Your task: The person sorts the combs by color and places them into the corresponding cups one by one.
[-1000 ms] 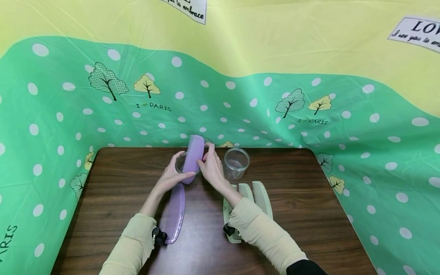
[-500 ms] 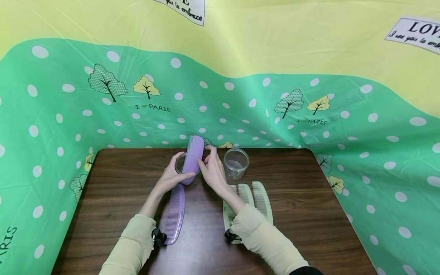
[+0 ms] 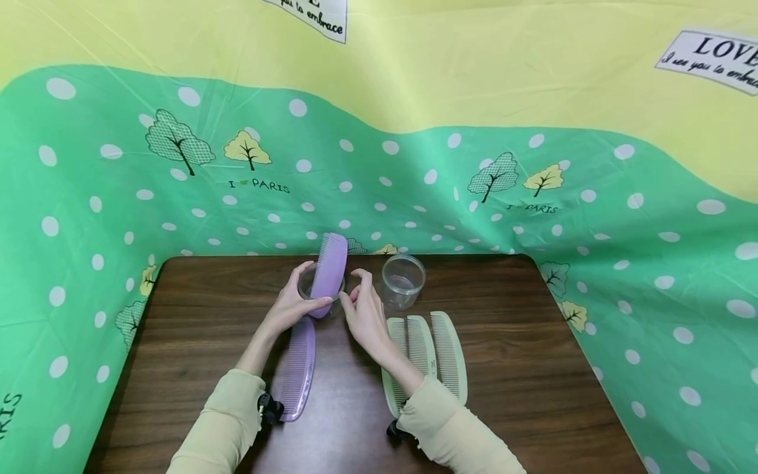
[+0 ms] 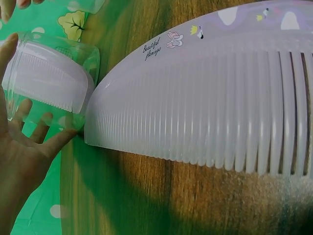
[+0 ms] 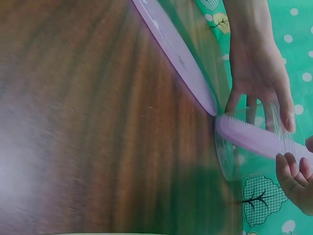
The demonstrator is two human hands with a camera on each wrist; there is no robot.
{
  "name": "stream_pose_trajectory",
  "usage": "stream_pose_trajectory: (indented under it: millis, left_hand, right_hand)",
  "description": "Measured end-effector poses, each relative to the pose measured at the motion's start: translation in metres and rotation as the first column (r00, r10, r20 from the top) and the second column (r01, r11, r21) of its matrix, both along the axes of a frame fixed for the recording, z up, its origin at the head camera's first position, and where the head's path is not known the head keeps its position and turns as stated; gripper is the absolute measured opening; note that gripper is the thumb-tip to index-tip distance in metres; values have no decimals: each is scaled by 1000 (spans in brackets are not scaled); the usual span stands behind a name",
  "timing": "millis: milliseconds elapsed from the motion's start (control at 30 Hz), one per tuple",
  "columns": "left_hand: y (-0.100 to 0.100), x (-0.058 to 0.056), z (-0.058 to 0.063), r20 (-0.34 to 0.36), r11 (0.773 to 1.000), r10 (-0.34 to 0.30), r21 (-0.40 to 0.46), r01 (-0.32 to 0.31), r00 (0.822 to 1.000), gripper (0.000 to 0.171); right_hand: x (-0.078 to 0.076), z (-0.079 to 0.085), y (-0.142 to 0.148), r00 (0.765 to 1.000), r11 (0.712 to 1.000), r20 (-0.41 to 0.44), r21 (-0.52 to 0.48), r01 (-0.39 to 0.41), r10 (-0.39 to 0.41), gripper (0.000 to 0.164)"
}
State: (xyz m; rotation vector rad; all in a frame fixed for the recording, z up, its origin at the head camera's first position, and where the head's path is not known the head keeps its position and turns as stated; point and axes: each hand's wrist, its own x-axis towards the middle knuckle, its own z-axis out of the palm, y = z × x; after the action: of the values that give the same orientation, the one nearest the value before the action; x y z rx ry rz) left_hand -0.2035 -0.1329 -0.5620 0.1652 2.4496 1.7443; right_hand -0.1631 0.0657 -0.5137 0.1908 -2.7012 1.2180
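My left hand [image 3: 290, 305] grips a clear plastic jar [image 5: 228, 169] at the table's far side, thumb across the front and fingers round the back. In the jar a purple comb [image 3: 329, 268] leans upright, its upper end above the rim. My right hand [image 3: 365, 318] is beside the jar's right side with bent, loose fingers and nothing between them; its fingertips are close to the rim in the right wrist view. A second purple comb [image 4: 195, 103], printed with small flamingos, lies on the table near my left wrist.
Another clear jar [image 3: 403, 284] stands right of my right hand. Three pale green combs lie side by side under and beside my right forearm, the rightmost comb [image 3: 449, 355] fully visible. A green patterned cloth [image 3: 414, 171] hangs behind the brown wooden table [image 3: 521, 382].
My right hand has let go of the purple comb and drawn slightly down and away from it. My left hand still holds the jar.
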Motion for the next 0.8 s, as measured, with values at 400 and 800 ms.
stream_pose_trajectory:
  millis: [400, 800]
  left_hand:
    - [-2, 2, 2, 15, 1000, 7, -14, -7, 1000, 100]
    - [0, 2, 3, 24, 1000, 2, -13, -2, 1000, 101]
  right_hand:
    - [21, -4, -3, 1000, 1000, -5, -19, -14, 14, 50]
    - [38, -6, -8, 999, 998, -1, -17, -54, 54, 49]
